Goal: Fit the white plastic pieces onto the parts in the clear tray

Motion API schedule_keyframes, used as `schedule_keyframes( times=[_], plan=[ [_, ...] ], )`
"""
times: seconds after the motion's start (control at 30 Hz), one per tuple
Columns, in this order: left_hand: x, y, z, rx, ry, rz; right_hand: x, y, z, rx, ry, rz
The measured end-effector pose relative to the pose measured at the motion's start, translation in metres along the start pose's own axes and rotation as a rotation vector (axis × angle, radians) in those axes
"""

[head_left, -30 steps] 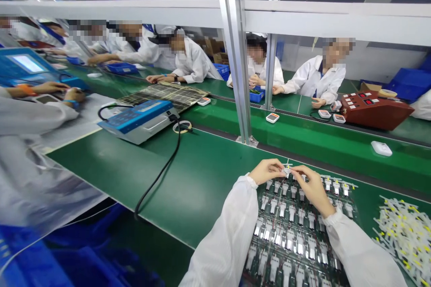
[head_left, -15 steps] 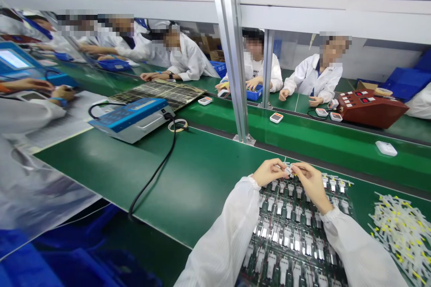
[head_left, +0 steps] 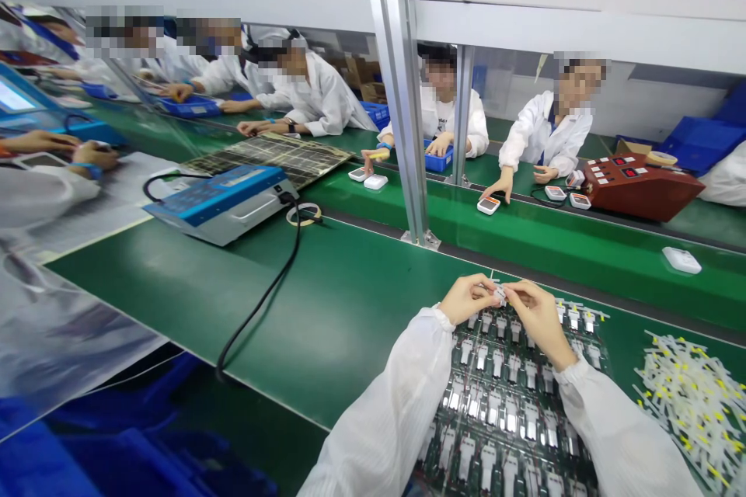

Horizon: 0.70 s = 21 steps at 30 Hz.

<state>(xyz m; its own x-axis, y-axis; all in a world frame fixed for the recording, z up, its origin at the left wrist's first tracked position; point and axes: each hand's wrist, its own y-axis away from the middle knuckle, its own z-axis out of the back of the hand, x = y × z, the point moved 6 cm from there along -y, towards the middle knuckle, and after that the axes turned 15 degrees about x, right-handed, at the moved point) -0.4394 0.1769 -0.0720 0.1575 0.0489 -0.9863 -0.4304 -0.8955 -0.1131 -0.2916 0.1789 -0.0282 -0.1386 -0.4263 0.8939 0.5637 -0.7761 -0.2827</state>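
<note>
My left hand (head_left: 469, 298) and my right hand (head_left: 537, 320) meet above the far edge of a panel of parts. Between their fingertips they pinch a small white piece (head_left: 500, 294), each hand from its own side. Beneath them lies the clear tray (head_left: 495, 384) with rows of small boards bearing white and silvery parts and thin red wires. Several white strips with yellow bits (head_left: 587, 316) lie along its far right edge. A loose heap of such strips (head_left: 691, 404) sits right of my right forearm.
Left on the green bench stands a blue and grey device (head_left: 224, 202) with a black cable (head_left: 262, 295) and a tape roll (head_left: 304, 214). Beyond a metal post (head_left: 402, 93), a green belt (head_left: 553, 245) carries white devices (head_left: 681, 259). Co-workers sit opposite and at left.
My hands hold nearly the same pose on the white piece. Across the belt, a co-worker's hand has reached onto a white device, and another co-worker's hand now touches one farther left.
</note>
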Motion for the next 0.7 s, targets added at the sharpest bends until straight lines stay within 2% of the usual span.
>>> schedule_keyframes(
  times=[0.37, 0.47, 0.53, 0.63, 0.7],
  plan=[
    [-0.001, -0.001, -0.001, -0.008, 0.025, -0.004, 0.000, 0.000, -0.002, -0.002, -0.017, -0.034],
    [-0.003, -0.001, 0.003, -0.014, -0.057, 0.012, 0.005, -0.001, 0.000, 0.005, 0.031, -0.024],
    [-0.006, 0.000, 0.013, -0.067, -0.173, 0.017, 0.025, 0.003, 0.004, -0.036, 0.085, 0.008],
    [-0.010, 0.003, 0.036, -0.214, -0.348, 0.012, 0.082, 0.024, 0.000, -0.094, 0.083, 0.099],
    [-0.011, 0.007, 0.052, -0.299, -0.463, 0.017, 0.126, 0.046, -0.019, 0.030, -0.029, 0.177]
  ],
)
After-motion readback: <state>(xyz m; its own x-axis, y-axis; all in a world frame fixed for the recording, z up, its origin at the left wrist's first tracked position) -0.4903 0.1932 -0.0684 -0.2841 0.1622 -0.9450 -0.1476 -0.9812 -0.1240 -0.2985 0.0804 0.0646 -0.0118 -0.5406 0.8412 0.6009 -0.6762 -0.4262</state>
